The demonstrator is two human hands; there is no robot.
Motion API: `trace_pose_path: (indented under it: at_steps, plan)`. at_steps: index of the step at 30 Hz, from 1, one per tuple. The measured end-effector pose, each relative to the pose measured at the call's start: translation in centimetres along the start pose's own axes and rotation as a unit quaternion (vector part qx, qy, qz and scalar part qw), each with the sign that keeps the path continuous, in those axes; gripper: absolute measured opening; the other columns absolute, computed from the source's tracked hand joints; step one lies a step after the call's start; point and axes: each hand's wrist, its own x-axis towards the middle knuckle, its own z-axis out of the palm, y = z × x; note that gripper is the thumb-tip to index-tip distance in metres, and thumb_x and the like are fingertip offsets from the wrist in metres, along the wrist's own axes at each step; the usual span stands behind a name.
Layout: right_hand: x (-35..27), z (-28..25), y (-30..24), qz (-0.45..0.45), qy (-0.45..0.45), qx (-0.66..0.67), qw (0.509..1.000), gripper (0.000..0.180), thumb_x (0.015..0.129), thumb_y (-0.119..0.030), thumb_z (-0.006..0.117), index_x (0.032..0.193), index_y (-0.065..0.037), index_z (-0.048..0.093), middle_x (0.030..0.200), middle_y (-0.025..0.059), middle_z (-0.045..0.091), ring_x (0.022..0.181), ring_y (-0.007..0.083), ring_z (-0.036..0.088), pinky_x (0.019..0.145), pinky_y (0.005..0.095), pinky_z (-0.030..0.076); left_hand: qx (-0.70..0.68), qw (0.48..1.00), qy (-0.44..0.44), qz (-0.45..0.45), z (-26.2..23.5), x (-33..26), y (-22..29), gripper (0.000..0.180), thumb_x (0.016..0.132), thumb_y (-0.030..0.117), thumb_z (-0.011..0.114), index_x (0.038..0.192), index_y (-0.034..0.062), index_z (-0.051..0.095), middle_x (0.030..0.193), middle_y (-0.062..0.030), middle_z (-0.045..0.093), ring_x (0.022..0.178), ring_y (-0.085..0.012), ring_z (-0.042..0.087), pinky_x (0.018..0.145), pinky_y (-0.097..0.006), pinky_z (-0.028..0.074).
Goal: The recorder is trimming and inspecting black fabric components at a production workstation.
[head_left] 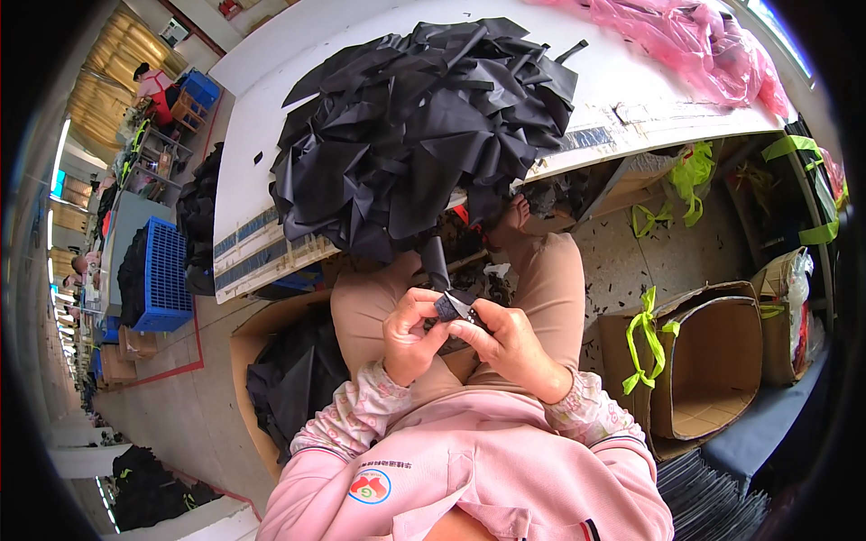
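Above my lap, my left hand (410, 341) pinches a small piece of black fabric (435, 261) between thumb and fingertips. One end of it stands up toward the table as a narrow strip. My right hand (516, 344) grips the other side of the same piece, its thumb and forefinger closed. A pale, pointed patch with dark dots shows between the two hands; whether it belongs to the fabric or is a separate thing I cannot tell. Beyond my knees, a large heap of black fabric pieces (406, 135) covers much of the white table (248, 126) and hangs over its near edge.
A cardboard box (242, 361) with black fabric stands at my left, and open cardboard boxes (717, 361) with yellow-green ties (645, 347) at my right. Pink plastic wrap (695, 45) lies at the table's far right. Farther left are a blue crate (167, 279) and another person (155, 90).
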Motion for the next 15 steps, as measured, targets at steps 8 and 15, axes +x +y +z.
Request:
trace_pose_path:
  at_steps: [8, 15]
  plan:
    - [0.1, -2.1, -0.1, 0.098, -0.084, 0.113, 0.985, 0.036, 0.089, -0.032, 0.068, 0.078, -0.001, 0.057, 0.060, -0.0048, 0.048, 0.051, 0.0040, 0.041, 0.044, 0.0235, 0.035, -0.109, 0.987, -0.087, -0.085, -1.9, 1.9, 1.3, 0.011, 0.082, -0.008, 0.062, 0.092, -0.0023, 0.063, 0.099, -0.0066, 0.057, 0.094, -0.0155, 0.058, 0.086, -0.029, 0.047]
    - [0.5, -3.4, -0.1, 0.062, -0.162, 0.029, 0.984, 0.038, 0.088, -0.035, 0.069, 0.080, -0.001, 0.056, 0.059, -0.0017, 0.047, 0.051, 0.0059, 0.043, 0.045, 0.0275, 0.035, -0.196, 0.944, -0.170, -0.203, -2.6, 2.8, 2.2, 0.008, 0.080, -0.002, 0.062, 0.088, -0.0008, 0.064, 0.093, -0.0047, 0.058, 0.091, -0.0152, 0.058, 0.086, -0.028, 0.045]
